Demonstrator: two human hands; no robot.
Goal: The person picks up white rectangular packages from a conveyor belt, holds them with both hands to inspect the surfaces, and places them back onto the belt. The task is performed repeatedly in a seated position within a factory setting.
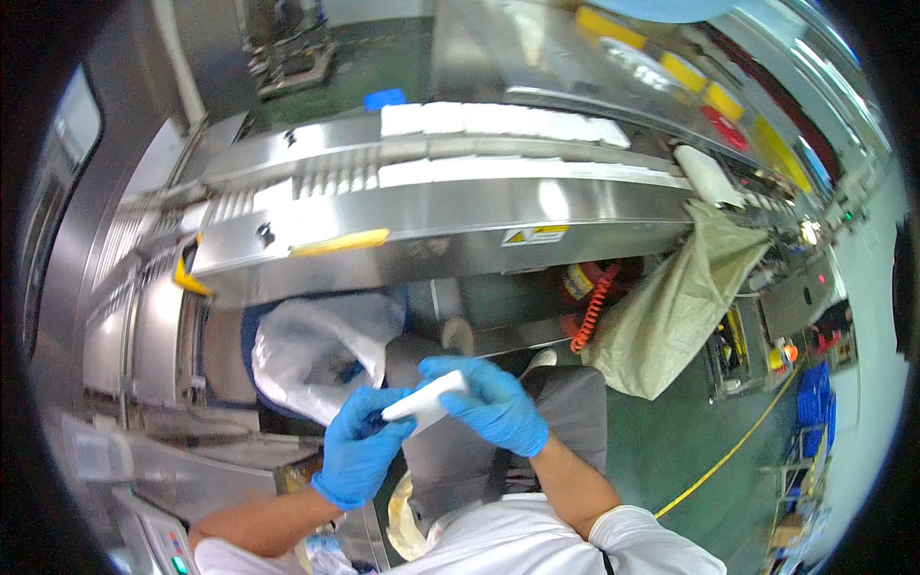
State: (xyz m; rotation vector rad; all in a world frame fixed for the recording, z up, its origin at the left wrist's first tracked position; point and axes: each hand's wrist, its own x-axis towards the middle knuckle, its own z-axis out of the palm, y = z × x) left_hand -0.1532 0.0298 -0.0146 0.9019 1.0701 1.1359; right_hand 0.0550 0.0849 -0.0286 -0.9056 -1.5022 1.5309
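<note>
Both my hands wear blue gloves and are raised above my lap. Between them is a white, flat, block-like piece (428, 397), tilted up toward the right; its exact kind I cannot make out. My left hand (359, 446) closes on its left end, with something small and dark blue by the fingers, too blurred to name. My right hand (494, 404) grips the right end with fingers wrapped over the top. Beyond them, rows of similar white pieces (498, 120) lie along a steel conveyor (383, 206).
A bin with a clear plastic liner (316, 335) stands by my left knee. To the right hangs a large olive sack (671, 297), beside a red coiled hose (596, 307). A steel machine (125, 96) rises at left. Blue crates (815, 398) stand far right, past a yellow floor line (728, 455).
</note>
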